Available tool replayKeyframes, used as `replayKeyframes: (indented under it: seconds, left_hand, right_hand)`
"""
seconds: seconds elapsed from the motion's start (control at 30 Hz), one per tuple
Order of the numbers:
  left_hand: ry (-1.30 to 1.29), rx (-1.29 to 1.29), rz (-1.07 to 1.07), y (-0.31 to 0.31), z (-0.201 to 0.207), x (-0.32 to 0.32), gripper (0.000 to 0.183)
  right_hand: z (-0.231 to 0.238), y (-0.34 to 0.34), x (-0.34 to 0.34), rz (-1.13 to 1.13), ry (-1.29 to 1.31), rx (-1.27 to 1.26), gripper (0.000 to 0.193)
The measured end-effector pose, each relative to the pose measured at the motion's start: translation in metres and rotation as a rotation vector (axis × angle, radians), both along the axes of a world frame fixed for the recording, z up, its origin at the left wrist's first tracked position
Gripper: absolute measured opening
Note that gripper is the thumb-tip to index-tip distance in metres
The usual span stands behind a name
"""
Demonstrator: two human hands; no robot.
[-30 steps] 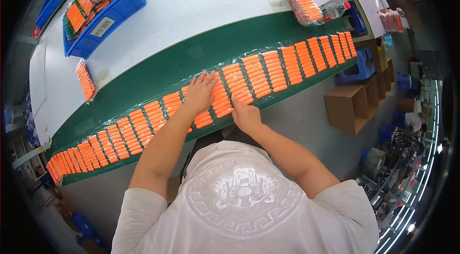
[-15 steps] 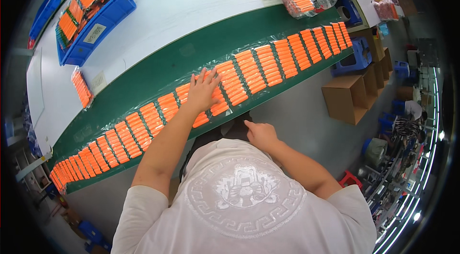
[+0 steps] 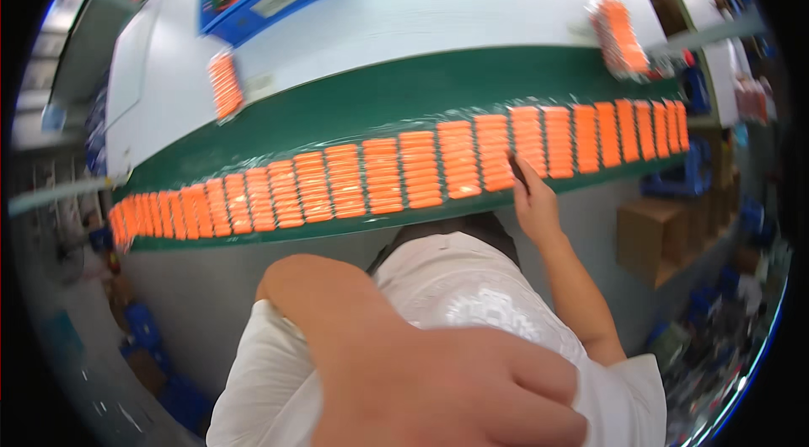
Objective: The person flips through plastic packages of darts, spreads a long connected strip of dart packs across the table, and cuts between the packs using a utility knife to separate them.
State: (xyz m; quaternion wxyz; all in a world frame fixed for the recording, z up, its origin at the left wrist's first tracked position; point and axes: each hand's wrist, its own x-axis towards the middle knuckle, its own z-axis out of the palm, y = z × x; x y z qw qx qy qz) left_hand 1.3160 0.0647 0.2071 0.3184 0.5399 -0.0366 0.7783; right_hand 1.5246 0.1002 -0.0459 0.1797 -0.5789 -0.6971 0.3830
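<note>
My right hand (image 3: 539,209) is raised at the table's near edge, closed around a slim dark object (image 3: 517,169) whose kind I cannot make out. Its end overlaps a long row of clear plastic packs of orange sticks (image 3: 420,169), laid side by side on a green mat (image 3: 371,97). Very close to the camera, my left hand (image 3: 447,388) looms large and blurred in front of my shirt. Its fingers appear curled, with their tips hidden, so whatever they hold, if anything, does not show.
A blue bin (image 3: 291,5) full of orange packs stands at the far left, with a loose orange pack (image 3: 225,85) nearer. Another stack of packs (image 3: 619,36) lies at the far right on the white tabletop (image 3: 472,9). Cardboard boxes (image 3: 645,236) stand below right.
My left hand has left the packs and come up close to the camera. My right hand has risen from my lap to the row with the dark object. The view has turned.
</note>
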Motion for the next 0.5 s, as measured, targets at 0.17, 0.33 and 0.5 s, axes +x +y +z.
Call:
replayKeyframes:
  seconds: [0.17,0.33,0.5]
  left_hand:
    - [-0.210,-0.377,0.078,-0.044,0.026,-0.018,0.041]
    - [-0.248,-0.255,0.268,-0.058,0.008,-0.039,0.043]
    - [-0.271,-0.155,0.736,-0.049,-0.003,-0.034,0.047]
  right_hand:
    - [-0.021,-0.011,-0.016,0.121,-0.044,0.046,0.040]
    - [-0.017,0.001,-0.048,0.198,0.053,-0.070,0.039]
    - [0.001,0.021,-0.070,0.268,0.015,0.037,0.039]
